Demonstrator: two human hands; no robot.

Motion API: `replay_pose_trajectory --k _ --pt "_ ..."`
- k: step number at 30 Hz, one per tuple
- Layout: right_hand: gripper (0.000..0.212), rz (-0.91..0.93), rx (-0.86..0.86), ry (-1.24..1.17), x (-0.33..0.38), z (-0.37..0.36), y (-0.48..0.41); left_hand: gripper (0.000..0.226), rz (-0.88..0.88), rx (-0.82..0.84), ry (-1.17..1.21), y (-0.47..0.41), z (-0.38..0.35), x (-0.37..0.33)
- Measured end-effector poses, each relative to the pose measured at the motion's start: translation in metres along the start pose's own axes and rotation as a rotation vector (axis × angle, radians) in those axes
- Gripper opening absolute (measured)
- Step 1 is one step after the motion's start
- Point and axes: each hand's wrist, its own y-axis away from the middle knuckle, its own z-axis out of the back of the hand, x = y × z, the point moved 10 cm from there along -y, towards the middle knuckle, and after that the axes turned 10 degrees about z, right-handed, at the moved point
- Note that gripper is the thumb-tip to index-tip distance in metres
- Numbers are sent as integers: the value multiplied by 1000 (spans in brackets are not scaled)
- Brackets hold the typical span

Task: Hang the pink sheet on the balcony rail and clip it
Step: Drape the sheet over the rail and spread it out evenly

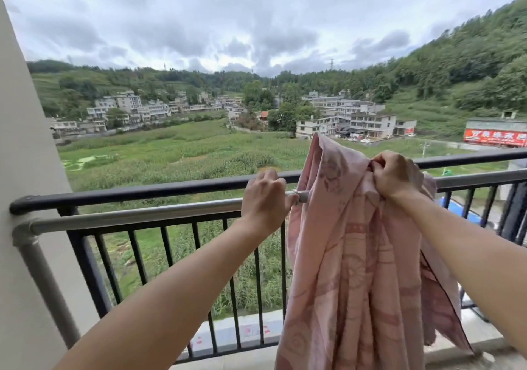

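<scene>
Two bare forearms reach forward from the bottom of the view toward a balcony railing. The right hand [395, 174] is clenched into a fist around a gathered bunch of the pink sheet [356, 255], fingers curled tight and knuckles up, holding the cloth raised at about the height of the black top rail [171, 188]. From that fist the sheet falls in long folds in front of the railing bars, its faint patterned print showing, and the lower end runs out of view at the bottom edge; one corner of it stands up above the hand, against the fields beyond. The left hand [266, 198] is closed over the silver metal pole [128, 217] that runs just below and on the near side of the black rail, its fingers wrapped over the top, right beside the sheet's left edge where a short stretch of pole and a ring-like fitting show. Whether the sheet already lies over the pole there cannot be told. The pole bends down at the left by a pale wall [20, 170]. Past the black bars [137, 255] lie green fields, then a cluster of pale multi-storey buildings, wooded hills, and a heavy grey sky.
</scene>
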Motion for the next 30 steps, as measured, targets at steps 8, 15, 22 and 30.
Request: replay_pose_trajectory --k 8,15,22,30 --pt "20 -15 1 -205 0 -8 10 14 153 240 218 -8 -38 -28" --pt "55 105 160 -455 23 -8 24 31 419 53 917 -30 27 30" --pt "28 313 227 -163 70 -17 44 24 539 -470 435 -64 181 182" --pt "33 262 255 101 95 -26 43 17 705 -429 -171 -5 214 312"
